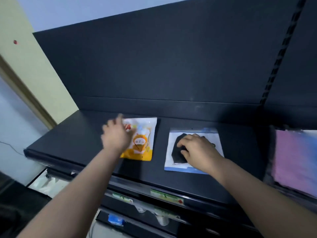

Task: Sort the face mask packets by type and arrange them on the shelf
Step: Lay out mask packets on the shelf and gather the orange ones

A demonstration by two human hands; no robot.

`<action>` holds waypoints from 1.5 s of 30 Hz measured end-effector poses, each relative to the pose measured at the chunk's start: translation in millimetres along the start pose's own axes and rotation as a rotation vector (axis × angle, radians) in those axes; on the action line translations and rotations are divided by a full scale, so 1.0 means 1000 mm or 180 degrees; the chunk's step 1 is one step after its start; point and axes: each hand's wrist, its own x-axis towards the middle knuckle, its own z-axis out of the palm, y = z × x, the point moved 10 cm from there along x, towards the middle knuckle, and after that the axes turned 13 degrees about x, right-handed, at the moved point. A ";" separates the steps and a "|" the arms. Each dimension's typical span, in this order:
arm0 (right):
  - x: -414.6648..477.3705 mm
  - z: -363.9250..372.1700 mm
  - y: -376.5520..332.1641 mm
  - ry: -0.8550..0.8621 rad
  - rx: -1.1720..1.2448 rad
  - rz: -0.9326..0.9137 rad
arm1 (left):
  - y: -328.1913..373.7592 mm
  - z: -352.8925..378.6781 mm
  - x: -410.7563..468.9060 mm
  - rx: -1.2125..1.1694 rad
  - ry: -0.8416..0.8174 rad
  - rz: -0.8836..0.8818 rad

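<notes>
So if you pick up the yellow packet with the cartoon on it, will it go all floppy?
Probably a bit floppy: the yellow packet lies thin and flat on the shelf, like a soft pouch. It looks light for its size. Its plastic looks glossy, so it may slide easily on the smooth dark shelf if pushed.

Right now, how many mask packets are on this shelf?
2 certain: orange cartoon packet at the left hand, black-mask packet under the right hand. The blurred pink item far right may be another.
</notes>
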 end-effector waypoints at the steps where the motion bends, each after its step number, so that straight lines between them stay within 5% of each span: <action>1: 0.007 0.006 -0.004 -0.0018 -0.0052 0.0006 | 0.018 0.018 -0.006 0.0181 -0.0248 0.0307; 4: 0.027 0.025 -0.012 -0.0115 -0.0158 0.0100 | 0.044 0.066 -0.018 0.0760 -0.0861 0.0758; 15: 0.048 0.038 -0.014 -0.0135 -0.0307 0.0429 | -0.001 0.063 0.028 0.0576 -0.0824 0.0456; 19: 0.032 0.007 0.000 0.0213 -0.0462 0.0507 | 0.074 0.041 0.010 0.0130 -0.0376 0.1225; 29: -0.128 -0.111 0.126 0.0927 -0.0872 0.1778 | 0.297 0.024 -0.122 -0.0848 -0.0969 0.2920; 45: -0.391 -0.273 0.260 0.1752 -0.0934 0.2780 | 0.533 -0.014 -0.357 -0.1281 -0.1248 0.3778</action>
